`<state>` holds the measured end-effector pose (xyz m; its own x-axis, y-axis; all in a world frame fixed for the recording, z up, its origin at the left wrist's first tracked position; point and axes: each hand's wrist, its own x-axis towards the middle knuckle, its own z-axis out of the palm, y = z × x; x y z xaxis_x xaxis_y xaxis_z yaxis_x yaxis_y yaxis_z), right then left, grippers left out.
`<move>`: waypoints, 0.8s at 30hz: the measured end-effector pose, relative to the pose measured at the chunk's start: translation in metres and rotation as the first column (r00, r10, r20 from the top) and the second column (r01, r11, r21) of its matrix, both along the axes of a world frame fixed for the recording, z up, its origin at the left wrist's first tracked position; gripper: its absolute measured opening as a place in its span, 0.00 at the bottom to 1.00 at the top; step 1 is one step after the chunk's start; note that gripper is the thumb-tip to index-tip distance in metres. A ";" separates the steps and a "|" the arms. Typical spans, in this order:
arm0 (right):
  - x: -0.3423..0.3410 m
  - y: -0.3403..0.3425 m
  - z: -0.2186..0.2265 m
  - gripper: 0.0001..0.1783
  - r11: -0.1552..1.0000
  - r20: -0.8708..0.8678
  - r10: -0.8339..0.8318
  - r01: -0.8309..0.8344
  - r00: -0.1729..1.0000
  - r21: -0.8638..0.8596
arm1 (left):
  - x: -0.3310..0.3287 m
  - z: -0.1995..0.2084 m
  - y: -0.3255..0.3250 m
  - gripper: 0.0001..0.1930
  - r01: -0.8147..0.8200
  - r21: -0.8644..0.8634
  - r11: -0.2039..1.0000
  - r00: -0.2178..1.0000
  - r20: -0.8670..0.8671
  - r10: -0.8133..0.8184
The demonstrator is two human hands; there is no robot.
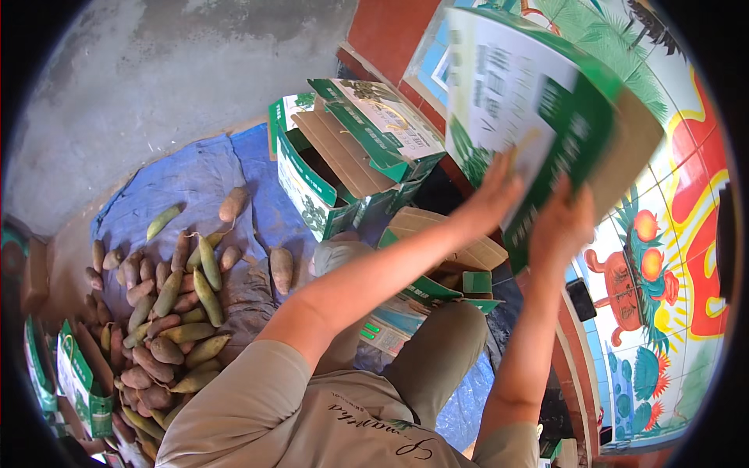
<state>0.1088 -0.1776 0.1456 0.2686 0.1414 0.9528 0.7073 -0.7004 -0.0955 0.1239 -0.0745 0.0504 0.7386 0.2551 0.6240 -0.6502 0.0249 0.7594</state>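
Up at the right, I hold a green and white cardboard box [499,86] raised and tilted, its far end smeared by motion. My left hand [499,191] grips its near side by the printed face, near a handle. Close beside it, my right hand [560,222] is closed on the box's lower edge; some of its fingers are blurred. Below my hands, between my legs, stands an open box [476,285] with its flaps up and a dark inside. What it holds is hard to make out.
Green radishes [207,296] and reddish-brown sweet potatoes [152,363] lie heaped on a blue tarp [187,168] at left. Open boxes [312,195] stand ahead, and more boxes [82,382] at lower left. A painted tile wall [624,351] borders the right; a grey wall [211,62] rises behind.
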 end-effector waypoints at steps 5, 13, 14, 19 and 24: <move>0.061 0.112 -0.040 0.02 0.892 0.089 0.255 -0.199 0.963 -0.407 | 0.003 0.006 0.085 0.48 0.271 -0.612 0.743 0.938 -0.005 -0.346; 0.057 0.168 -0.115 0.13 0.723 -0.456 0.359 -0.552 0.814 -0.416 | -0.043 -0.055 0.137 0.54 0.115 -0.789 0.603 0.962 -0.062 -0.266; 0.061 0.170 -0.121 0.13 0.730 -0.456 0.355 -0.546 0.816 -0.411 | -0.045 -0.059 0.136 0.51 0.072 -0.769 0.635 0.959 -0.121 -0.255; 0.071 0.155 -0.149 0.18 0.656 -0.680 0.361 -0.692 0.638 -0.301 | -0.029 -0.071 0.143 0.27 -0.095 -0.791 0.604 0.952 -0.250 -0.178; 0.063 0.125 -0.146 0.17 0.592 -0.698 0.412 -0.755 0.586 -0.284 | 0.012 -0.097 0.164 0.13 -0.375 -0.705 0.602 0.822 -0.553 -0.135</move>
<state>0.1715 -0.0527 -0.0004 0.3325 0.8546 0.3989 0.9146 -0.1890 -0.3575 0.1362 0.0896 -0.0467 0.7786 0.5448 -0.3115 -0.2186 0.7007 0.6791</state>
